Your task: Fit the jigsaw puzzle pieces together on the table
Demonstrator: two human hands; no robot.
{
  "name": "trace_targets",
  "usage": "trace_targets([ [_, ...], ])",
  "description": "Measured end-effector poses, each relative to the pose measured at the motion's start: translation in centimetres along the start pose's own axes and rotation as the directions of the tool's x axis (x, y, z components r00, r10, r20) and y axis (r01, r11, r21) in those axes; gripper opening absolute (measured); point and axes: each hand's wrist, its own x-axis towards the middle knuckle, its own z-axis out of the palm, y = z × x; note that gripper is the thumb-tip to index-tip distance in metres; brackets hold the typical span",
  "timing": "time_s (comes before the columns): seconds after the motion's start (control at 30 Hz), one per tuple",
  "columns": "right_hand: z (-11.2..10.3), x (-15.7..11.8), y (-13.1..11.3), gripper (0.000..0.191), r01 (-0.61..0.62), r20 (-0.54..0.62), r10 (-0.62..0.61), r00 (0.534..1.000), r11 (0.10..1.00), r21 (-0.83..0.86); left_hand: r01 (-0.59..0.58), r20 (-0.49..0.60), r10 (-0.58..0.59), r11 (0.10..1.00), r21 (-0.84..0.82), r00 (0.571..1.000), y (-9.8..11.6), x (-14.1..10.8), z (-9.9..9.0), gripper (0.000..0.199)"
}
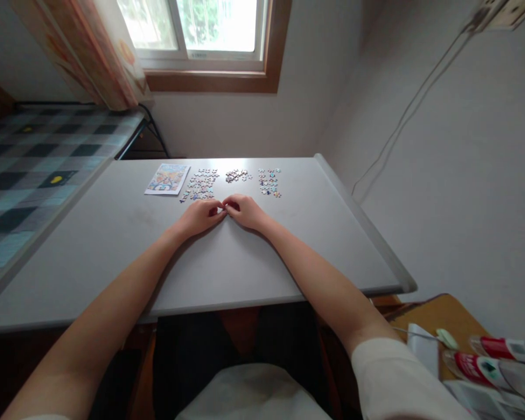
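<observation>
My left hand [201,215] and my right hand [245,211] meet over the middle of the white table [109,245]. Thumbs and fingers are pinched together on both, tip to tip. Whatever lies between them is too small to make out. Just beyond my left hand are rows of loose jigsaw puzzle pieces [203,182]. A heap of puzzle pieces [237,175] sits behind the fingertips, and a smaller spread of pieces [270,182] lies past my right hand. To the left rests a sheet with a colourful picture [168,178].
A bed with a checked cover [35,151] stands along the left. At the lower right, plastic bottles with red labels [476,368] lie on a wooden stool [441,309]. A white wall with a hanging cable [398,128] borders the table's right side.
</observation>
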Motion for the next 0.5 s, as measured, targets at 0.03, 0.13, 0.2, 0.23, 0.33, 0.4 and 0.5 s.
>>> trace_targets([
  [0.03,0.04,0.02,0.04,0.021,0.001,-0.003,-0.002,1.000,1.000,-0.003,-0.002,0.000,0.002,1.000,0.001,1.000,-0.06,0.01,0.03,0.029],
  [0.13,0.16,0.10,0.16,0.021,0.004,-0.007,-0.004,1.000,1.000,-0.011,-0.012,-0.001,0.012,1.000,-0.003,1.000,-0.11,0.04,0.06,0.028],
  [0.2,0.19,0.14,0.18,0.021,0.003,-0.008,-0.003,1.000,1.000,-0.016,-0.009,0.001,0.009,1.000,-0.009,1.000,-0.03,0.04,0.02,0.028],
  [0.23,0.18,0.14,0.16,0.021,0.002,-0.007,-0.002,1.000,1.000,-0.017,-0.006,0.002,0.006,1.000,-0.011,1.000,0.04,0.03,-0.02,0.028],
  [0.33,0.10,0.12,0.00,0.021,-0.006,-0.006,0.006,1.000,1.000,-0.014,0.002,0.005,-0.002,1.000,-0.013,1.000,0.26,0.00,-0.18,0.027],
  [0.4,0.04,0.09,-0.13,0.021,-0.013,-0.007,0.013,1.000,1.000,-0.011,0.003,0.003,-0.003,1.000,-0.018,1.000,0.36,-0.02,-0.28,0.027],
  [0.5,-0.01,0.04,-0.20,0.021,-0.018,-0.007,0.018,1.000,1.000,-0.008,0.005,0.005,-0.005,1.000,-0.019,1.000,0.37,-0.02,-0.33,0.027],
])
